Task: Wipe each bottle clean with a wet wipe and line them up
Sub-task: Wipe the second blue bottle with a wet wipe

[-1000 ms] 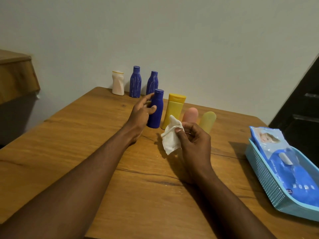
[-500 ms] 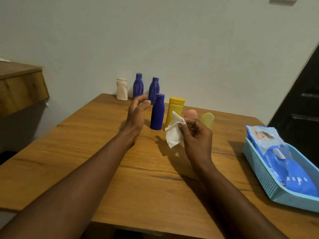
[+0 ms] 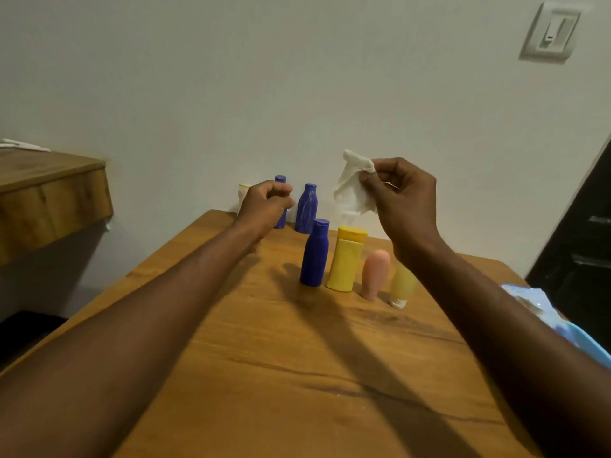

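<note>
Now, from the head view, the left hand (image 3: 264,206) is stretched to the back of the table (image 3: 297,358), with curled fingers just in front of the far blue bottle (image 3: 280,180). I cannot tell if it already grips this bottle or only covers it. The bottle stands upright near the wall, between a white bottle (image 3: 243,190) and a second blue bottle (image 3: 306,208), so its long axis is vertical and I judge a grasp from the side suits it. The left hand is clearly the nearer one. The right hand (image 3: 405,196) pinches the wet wipe (image 3: 352,190) high above the front row, where four bottles (image 3: 345,262) stand side by side.
</note>
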Demonstrator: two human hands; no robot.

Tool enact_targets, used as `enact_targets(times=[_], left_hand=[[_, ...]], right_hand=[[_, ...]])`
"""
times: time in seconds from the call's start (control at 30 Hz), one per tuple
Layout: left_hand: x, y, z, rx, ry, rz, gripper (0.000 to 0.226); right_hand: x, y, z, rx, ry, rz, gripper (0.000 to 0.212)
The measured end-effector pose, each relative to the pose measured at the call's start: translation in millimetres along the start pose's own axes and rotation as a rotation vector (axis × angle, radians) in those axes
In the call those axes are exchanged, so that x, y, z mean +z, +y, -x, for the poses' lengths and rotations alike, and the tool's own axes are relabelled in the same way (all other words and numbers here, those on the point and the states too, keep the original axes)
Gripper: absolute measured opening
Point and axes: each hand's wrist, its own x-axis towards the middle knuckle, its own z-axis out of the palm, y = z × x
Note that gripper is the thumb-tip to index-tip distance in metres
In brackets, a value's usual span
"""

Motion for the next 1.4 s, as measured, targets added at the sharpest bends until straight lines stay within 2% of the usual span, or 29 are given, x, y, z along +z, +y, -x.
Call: enact_targets(times=[0.23,0.3,0.37,0.43,0.57,0.8,1.1,1.3,1.4], left_hand=[[22.4,2.3,-66.6,-0.049,-0.093,-0.174,0.054],[31.5,-3.8,-85.2,-0.075,-0.11,-0.218,0.046],[39.8,-13.0,-100.8,-0.082,-0.08,-0.285,0.016],[49.7,-23.0,-116.7,-0.076,-0.084,-0.347,0.034],[65.0,-40.0,-139.3,-0.056,-0.125,-0.429,0.027],[93.7,-70.7,-156.6,-0.042,-0.074,-0.435,0.046],[97.1,-70.6,-156.5,-0.031,-0.03,-0.447,0.03],[71.7,-40.6,-141.9,0.014,0.047,-0.365,0.044],[48.0,-17.1,-129.8,0.046,0.097,-0.347,0.036]], right_hand=[[29.0,45.5,-75.6,0.037,-0.125,0.159,0.011],[37.1,62.5,-90.2,0.063,-0.155,0.212,0.008],[42.6,78.5,-101.6,0.072,-0.172,0.26,0.006],[45.6,93.3,-112.3,0.093,-0.185,0.291,0.005],[48.3,117.3,-125.1,0.115,-0.226,0.349,0.007],[45.2,141.5,-129.6,0.104,-0.269,0.366,0.01],[36.7,126.6,-131.6,0.083,-0.28,0.34,0.011],[37.6,100.4,-126.6,0.07,-0.259,0.3,0.01],[41.2,82.3,-121.1,0.053,-0.261,0.264,0.01]])
